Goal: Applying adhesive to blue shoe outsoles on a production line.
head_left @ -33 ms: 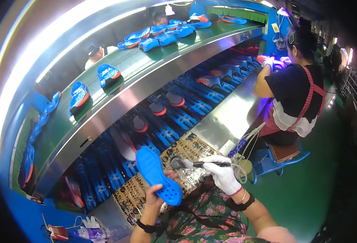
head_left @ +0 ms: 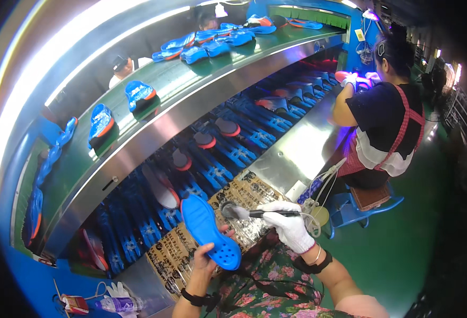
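Head view: left hand [head_left: 203, 261] partly curled around blue sole [head_left: 207, 228], gloved right hand [head_left: 293, 231] snug around black-handled tool [head_left: 255, 214].

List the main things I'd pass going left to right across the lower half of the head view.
Purple-labelled bottle → blue perforated sole → gloved right hand → blue stool.

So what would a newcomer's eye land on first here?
Probably the bright blue sole in the left hand, lower centre, with the white-gloved right hand holding a black-handled brush beside it. Next, the green belt sweeping across the top, carrying blue-and-orange soles, and the violet-lit co-worker at upper right.
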The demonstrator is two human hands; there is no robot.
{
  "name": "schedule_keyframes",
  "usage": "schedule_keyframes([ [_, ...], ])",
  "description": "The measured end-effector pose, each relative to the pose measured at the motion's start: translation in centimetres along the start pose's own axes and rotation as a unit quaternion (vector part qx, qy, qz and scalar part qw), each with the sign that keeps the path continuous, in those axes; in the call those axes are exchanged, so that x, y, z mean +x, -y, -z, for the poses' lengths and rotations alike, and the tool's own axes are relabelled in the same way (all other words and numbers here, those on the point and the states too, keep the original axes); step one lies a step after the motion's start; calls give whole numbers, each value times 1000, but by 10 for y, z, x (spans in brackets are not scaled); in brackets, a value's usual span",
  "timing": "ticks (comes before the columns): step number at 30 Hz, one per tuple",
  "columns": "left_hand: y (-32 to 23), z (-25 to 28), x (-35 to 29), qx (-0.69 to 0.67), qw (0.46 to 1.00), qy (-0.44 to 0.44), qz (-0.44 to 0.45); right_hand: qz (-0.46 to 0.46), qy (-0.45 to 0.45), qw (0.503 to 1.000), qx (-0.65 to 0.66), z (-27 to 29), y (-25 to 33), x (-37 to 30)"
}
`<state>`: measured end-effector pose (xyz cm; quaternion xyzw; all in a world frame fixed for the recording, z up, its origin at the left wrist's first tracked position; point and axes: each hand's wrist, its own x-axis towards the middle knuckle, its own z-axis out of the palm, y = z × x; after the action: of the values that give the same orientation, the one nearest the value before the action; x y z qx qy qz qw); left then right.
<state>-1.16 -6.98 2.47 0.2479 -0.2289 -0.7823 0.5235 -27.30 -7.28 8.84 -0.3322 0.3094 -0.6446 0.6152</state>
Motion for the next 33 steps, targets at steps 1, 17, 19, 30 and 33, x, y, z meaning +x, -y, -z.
schedule_keyframes([
  [1, 16, 6, -4, 2, 1000, 8, -15, -1, 9, 999, -40, -9, 5, -1],
  [17, 29, -42, -15, -324, 943, 72, 5, 129, 78, 952, -265, -61, -7, 2],
  [19, 27, -47, -16, -356, 929, 99, -9, 181, 96, 930, -306, -63, -9, 4],
  [30, 42, -41, -8, -26, 986, -148, -65, 424, 183, 779, -424, -71, -32, 4],
  [33, 41, -28, -8, -36, 993, -72, -92, 354, 173, 848, -354, -61, -26, 4],
])
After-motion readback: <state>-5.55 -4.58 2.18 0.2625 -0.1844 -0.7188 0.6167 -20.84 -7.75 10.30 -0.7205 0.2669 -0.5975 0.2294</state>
